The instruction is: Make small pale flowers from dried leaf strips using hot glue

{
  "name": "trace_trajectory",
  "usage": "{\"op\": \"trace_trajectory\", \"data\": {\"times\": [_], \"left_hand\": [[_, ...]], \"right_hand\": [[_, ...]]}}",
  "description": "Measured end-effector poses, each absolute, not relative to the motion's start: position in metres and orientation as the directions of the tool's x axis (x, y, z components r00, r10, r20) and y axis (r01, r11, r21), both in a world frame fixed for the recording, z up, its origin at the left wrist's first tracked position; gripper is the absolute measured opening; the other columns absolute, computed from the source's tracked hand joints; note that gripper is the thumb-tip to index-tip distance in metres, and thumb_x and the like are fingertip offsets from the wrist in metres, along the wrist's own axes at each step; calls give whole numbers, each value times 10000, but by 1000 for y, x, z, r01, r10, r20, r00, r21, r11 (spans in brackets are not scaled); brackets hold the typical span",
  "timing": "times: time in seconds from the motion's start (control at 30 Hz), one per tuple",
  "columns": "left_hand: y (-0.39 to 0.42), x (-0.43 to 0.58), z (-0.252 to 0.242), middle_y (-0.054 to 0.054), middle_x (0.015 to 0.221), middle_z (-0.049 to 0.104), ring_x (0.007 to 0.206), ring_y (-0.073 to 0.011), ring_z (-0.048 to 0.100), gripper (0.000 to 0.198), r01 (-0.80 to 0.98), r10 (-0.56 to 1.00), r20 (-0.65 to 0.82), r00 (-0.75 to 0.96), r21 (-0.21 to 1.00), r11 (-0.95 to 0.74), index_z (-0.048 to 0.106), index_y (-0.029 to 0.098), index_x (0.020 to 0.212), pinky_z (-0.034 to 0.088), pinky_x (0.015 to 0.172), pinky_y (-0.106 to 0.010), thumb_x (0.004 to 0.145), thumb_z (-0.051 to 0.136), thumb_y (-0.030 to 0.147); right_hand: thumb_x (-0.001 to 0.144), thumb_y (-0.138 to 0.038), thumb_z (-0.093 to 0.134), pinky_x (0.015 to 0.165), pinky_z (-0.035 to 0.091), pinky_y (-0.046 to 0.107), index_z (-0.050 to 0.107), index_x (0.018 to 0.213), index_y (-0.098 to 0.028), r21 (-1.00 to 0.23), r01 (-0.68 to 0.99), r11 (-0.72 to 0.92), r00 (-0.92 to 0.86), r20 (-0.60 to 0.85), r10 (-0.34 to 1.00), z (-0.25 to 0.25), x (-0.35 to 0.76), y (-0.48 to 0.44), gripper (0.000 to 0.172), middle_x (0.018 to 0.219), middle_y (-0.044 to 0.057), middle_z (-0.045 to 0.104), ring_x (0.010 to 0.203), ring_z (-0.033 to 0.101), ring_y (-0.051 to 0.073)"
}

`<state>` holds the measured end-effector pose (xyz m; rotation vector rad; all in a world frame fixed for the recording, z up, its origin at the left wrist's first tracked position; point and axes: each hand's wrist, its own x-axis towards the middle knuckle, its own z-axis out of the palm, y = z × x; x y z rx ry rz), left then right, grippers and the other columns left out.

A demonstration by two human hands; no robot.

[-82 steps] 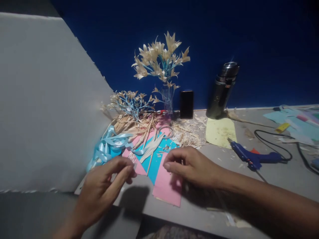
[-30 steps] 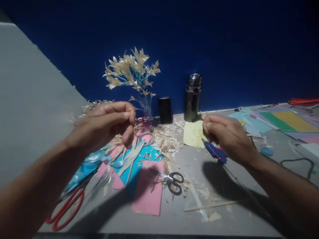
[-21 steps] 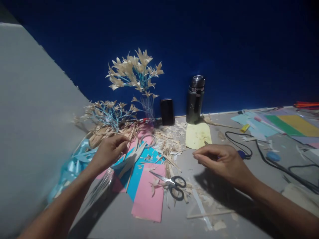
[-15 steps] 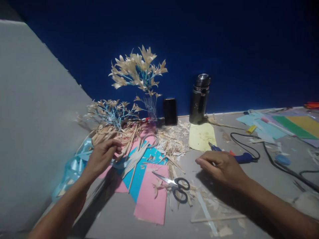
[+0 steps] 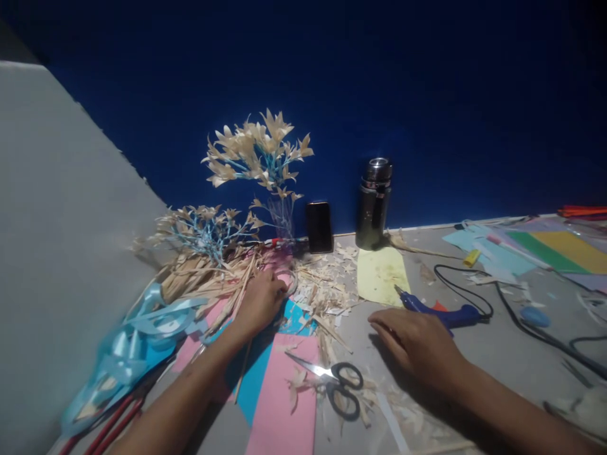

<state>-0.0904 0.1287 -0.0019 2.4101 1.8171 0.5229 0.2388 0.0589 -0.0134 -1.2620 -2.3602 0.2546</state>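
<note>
My left hand [image 5: 260, 302] reaches over dried tan strips, its fingers curled beside a pale ring [image 5: 290, 282] that looks like a tape roll. Whether the fingers grip it is hidden. My right hand [image 5: 417, 346], its fingers drawn together, is just in front of a blue glue gun [image 5: 462, 316]; nothing shows in it. Between the hands lie black-handled scissors [image 5: 344, 376], their blades partly over pink paper [image 5: 284, 398]. Blue paper [image 5: 258, 376] lies under my left forearm. Light blue ribbon [image 5: 126, 354] is bunched at the left.
Dried-petal flowers [image 5: 258, 151] stand in a clear vase, with more flowers [image 5: 203, 227] lower left. Against the blue wall are a phone [image 5: 319, 227] and a flask [image 5: 374, 205]. Yellow paper [image 5: 382, 272], a black cord [image 5: 516, 306] and coloured sheets [image 5: 564, 249] are rightward.
My left hand has moved right, from the strips and ribbon to the pale ring, now partly covering it. My right hand stays near the glue gun. The view has tilted slightly up.
</note>
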Motion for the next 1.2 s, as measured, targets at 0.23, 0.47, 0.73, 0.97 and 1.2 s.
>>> {"op": "trace_trajectory", "data": {"times": [0.23, 0.47, 0.73, 0.97, 1.2], "left_hand": [[126, -107, 18, -74, 1034, 714, 1071, -270, 644, 169, 765, 815, 579, -5, 527, -370, 666, 223, 915, 480, 984, -425, 937, 537, 330], [103, -84, 26, -36, 897, 790, 1003, -253, 692, 158, 783, 399, 829, 392, -73, -617, 692, 243, 945, 398, 1004, -458, 911, 611, 112], [77, -51, 20, -97, 976, 812, 1106, -268, 675, 254, 578, 157, 784, 600, -291, -762, 724, 164, 1065, 343, 1079, -498, 967, 505, 79], [73, -44, 16, -80, 1111, 713, 1107, -257, 622, 220, 629, 387, 876, 288, 131, -766, 710, 254, 1025, 455, 1003, -417, 851, 708, 120], [70, -36, 24, -81, 887, 747, 810, -208, 679, 377, -97, 979, 41, 199, 995, -22, 742, 171, 983, 536, 761, -326, 880, 681, 529]], "right_hand": [[1028, -239, 420, 690, 470, 340, 693, 859, -193, -451, 708, 544, -420, 350, 837, -8, 234, 58, 324, 835, 91, 746, 768, 696, 237], [962, -258, 539, 623, 456, 299, 661, 738, -174, -857, 463, 225, -297, 89, 951, 7, 229, 62, 268, 696, 47, 682, 664, 642, 188], [720, -225, 781, 563, 392, 223, 692, 1048, -177, -999, -37, -21, -416, -4, 910, 39, 206, 70, 343, 905, 17, 674, 611, 515, 93], [783, -175, 637, 644, 416, 254, 671, 762, -170, -995, -8, 101, -357, 97, 929, 35, 198, 73, 40, 718, 1, 648, 688, 559, 139], [790, -134, 589, 589, 405, 234, 689, 786, -178, -995, 32, 91, -431, 69, 900, 24, 202, 69, 110, 722, -5, 616, 681, 536, 135]]}}
